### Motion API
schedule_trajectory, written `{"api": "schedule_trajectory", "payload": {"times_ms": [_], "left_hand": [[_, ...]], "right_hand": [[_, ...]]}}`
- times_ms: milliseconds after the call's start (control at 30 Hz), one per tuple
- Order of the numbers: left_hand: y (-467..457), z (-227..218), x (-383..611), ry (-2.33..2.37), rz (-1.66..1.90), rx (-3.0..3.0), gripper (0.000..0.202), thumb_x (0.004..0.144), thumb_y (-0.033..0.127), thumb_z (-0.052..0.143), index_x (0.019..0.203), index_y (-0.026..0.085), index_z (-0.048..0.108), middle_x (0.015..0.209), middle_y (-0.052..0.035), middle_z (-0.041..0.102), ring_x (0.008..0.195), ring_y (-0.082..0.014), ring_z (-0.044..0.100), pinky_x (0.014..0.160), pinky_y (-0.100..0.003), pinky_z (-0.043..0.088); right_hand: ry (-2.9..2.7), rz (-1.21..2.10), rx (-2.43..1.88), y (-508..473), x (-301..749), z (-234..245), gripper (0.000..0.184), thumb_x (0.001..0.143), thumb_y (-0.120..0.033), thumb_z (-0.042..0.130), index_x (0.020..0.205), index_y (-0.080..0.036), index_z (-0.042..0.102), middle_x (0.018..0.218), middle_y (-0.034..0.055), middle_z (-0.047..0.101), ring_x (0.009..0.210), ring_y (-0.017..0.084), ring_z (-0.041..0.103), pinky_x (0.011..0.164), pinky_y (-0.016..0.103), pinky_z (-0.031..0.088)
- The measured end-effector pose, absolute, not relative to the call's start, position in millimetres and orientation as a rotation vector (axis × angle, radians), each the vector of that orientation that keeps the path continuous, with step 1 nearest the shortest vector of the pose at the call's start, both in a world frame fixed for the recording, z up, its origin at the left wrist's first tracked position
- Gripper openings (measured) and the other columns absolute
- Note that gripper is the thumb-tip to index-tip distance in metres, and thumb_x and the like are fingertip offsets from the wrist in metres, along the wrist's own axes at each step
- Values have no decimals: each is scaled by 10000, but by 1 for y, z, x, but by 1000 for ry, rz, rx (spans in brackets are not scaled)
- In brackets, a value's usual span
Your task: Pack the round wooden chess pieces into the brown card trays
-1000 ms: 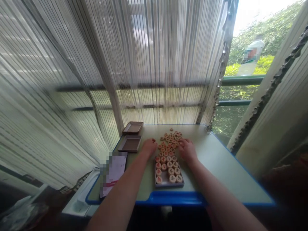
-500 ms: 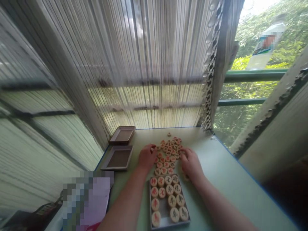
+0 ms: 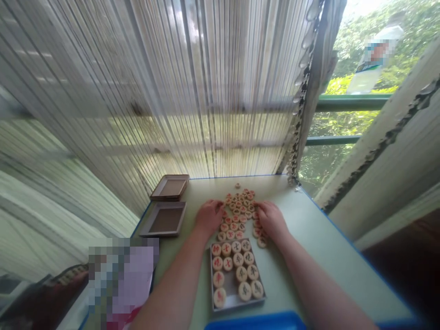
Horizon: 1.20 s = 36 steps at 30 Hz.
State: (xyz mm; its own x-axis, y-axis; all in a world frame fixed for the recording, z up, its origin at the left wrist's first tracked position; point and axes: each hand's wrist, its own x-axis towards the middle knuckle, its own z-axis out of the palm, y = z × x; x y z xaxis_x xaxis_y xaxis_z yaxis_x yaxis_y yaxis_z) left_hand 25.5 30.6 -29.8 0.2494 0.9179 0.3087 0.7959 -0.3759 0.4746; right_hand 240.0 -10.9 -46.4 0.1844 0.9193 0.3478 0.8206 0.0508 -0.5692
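The right hand (image 3: 272, 219) partly hides loose pieces (image 3: 233, 226); the left hand's (image 3: 207, 219) fingers curl beside them. I cannot tell whether either grips one.

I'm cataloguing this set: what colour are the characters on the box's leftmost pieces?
The leftmost pieces in the box bear red characters; best seen in the head view.

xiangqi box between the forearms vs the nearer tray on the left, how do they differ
The xiangqi box holds round xiangqi pieces in rows, with a gap among them; the nearer tray shows its brown floor from wall to wall. The box sits between the forearms, closer to the camera; the tray sits left of the left hand, farther off. Both are open-topped, low-walled and rest on the table.
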Motion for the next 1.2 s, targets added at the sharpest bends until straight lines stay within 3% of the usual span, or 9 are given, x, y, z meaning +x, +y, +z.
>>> {"api": "schedule_trajectory", "payload": {"times_ms": [233, 400, 700, 867, 1033, 1200], "left_hand": [[34, -33, 25, 1595, 838, 2312, 251, 823, 286, 454, 963, 154, 614, 947, -75, 635, 890, -178, 563, 821, -287, 416], [30, -31, 27, 1614, 794, 2345, 253, 819, 290, 461, 968, 156, 615, 971, -79, 637, 933, -186, 557, 861, -294, 401], [20, -30, 26, 1597, 806, 2293, 272, 813, 284, 470, 1018, 163, 603, 990, -72, 652, 895, -175, 583, 829, -280, 422], [16, -28, 29, 1539, 771, 2364, 264, 815, 271, 454, 994, 165, 617, 1005, -70, 650, 920, -183, 577, 840, -290, 422], [12, -24, 33, 1489, 765, 2408, 243, 820, 266, 445, 950, 169, 625, 952, -67, 653, 897, -183, 576, 830, -290, 426], [10, -22, 33, 1486, 751, 2378, 244, 815, 271, 452, 952, 171, 627, 937, -68, 646, 850, -177, 587, 803, -280, 442]], "right_hand": [[-1445, 202, -1945, -17, 250, -30, 348, 722, -156, 380, 883, -151, 688, 947, 73, 674, 894, 176, 581, 842, 267, 407], [-1517, 473, -2013, -33, 256, -14, 305, 739, -270, 433, 879, -180, 689, 898, 67, 681, 823, 189, 605, 732, 273, 432], [-1789, 462, -1913, -51, 254, -8, 256, 727, -381, 535, 818, -218, 711, 798, 45, 640, 694, 151, 570, 645, 249, 409], [-1707, 304, -1895, -46, 248, -19, 308, 781, -339, 472, 972, -202, 673, 920, 57, 621, 807, 158, 559, 735, 259, 408], [-1755, 170, -1871, -42, 241, -30, 287, 773, -317, 482, 931, -190, 685, 970, 83, 611, 944, 205, 506, 864, 302, 368], [-1518, 300, -1962, -43, 253, -20, 318, 746, -241, 468, 1003, -152, 632, 899, 75, 621, 807, 160, 546, 734, 263, 413]]}}
